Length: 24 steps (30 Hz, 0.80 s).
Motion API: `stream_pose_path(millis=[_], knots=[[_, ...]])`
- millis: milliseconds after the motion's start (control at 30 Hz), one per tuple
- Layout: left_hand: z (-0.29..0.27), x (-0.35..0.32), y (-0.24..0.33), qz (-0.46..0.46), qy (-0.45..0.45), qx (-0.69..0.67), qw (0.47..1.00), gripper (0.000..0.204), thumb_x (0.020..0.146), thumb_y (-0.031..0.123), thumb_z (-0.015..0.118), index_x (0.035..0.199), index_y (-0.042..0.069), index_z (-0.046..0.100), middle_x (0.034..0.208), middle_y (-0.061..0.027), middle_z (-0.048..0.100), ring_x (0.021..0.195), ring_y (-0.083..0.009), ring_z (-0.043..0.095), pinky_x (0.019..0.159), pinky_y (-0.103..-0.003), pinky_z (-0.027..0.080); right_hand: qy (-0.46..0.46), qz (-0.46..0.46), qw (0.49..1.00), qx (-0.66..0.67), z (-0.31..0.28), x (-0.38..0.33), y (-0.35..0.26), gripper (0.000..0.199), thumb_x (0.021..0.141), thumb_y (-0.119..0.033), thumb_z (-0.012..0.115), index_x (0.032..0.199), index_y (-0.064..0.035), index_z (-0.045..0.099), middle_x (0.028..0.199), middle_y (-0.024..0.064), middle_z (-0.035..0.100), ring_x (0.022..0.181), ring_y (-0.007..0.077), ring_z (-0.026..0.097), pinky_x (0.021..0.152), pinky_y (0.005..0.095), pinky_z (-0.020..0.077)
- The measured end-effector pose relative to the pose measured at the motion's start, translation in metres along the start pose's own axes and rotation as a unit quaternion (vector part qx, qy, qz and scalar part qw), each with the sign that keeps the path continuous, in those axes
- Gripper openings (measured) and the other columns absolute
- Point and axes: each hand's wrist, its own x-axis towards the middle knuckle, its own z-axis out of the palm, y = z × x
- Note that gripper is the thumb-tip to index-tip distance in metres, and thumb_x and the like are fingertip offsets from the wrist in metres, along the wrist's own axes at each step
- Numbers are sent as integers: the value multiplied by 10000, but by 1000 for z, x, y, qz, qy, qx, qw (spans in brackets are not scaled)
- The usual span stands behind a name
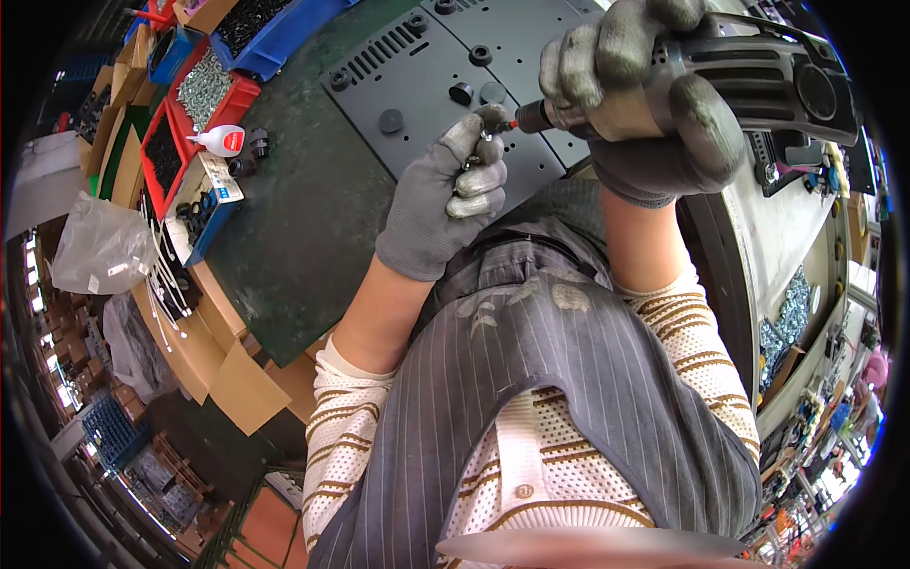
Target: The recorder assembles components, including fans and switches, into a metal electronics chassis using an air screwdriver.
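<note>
Over panel (531,57) | right hand (645,95) grips driver (768,81) | left hand (455,190) pinches screw | red bin (242,95): screws

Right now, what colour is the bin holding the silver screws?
Red; the bin shows at upper left in the head view.

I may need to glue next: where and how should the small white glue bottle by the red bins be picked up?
Grip the glue bottle around its white body, not the thin nozzle. It lies on its side across the rim of a red bin, nozzle pointing left and dark cap end pointing right, so come from above with fingers across the body's width. The left hand is nearer to it.
</note>
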Motion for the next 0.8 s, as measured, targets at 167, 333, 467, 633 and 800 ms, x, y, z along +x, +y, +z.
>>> stream_pose_path(millis=[167,333,467,633,800], knots=[[3,6,-5,-37,-43,-12,998,297,982,232,449,1154,-5,497,759,-7,521,516,-40,359,374,-142,278,45,-29,997,48,-10,10,-7,473,811,-215,567,1225,-34,426,866,114,603,696,274,593,656,407,493],[12,18,21,36,41,439,897,302,919,257,549,1096,15,584,711,5,550,550,-55,434,439,-182,370,34,-74,992,95,-59,22,-20,410,818,-291,550,1140,-40,509,789,64,590,660,224,576,611,378,479],[2,62,55,269,127,723,624,288,856,273,616,1034,48,645,765,-30,639,655,-105,581,582,-238,469,189,-100,961,-177,-57,16,-53,366,820,-280,556,1094,-37,547,769,62,594,658,221,577,609,375,484],[23,100,66,76,168,921,343,362,802,382,654,1044,113,662,923,-93,683,851,-201,654,735,-329,499,181,-133,940,-258,-57,12,-82,366,816,-254,566,1104,-29,548,764,71,598,654,218,581,629,348,497],[31,126,24,175,17,894,412,340,787,311,673,1051,97,670,950,-103,682,858,-222,651,756,-311,497,235,-144,905,-323,-68,7,-111,363,814,-232,573,1100,-11,546,768,83,601,657,218,585,623,332,496]])
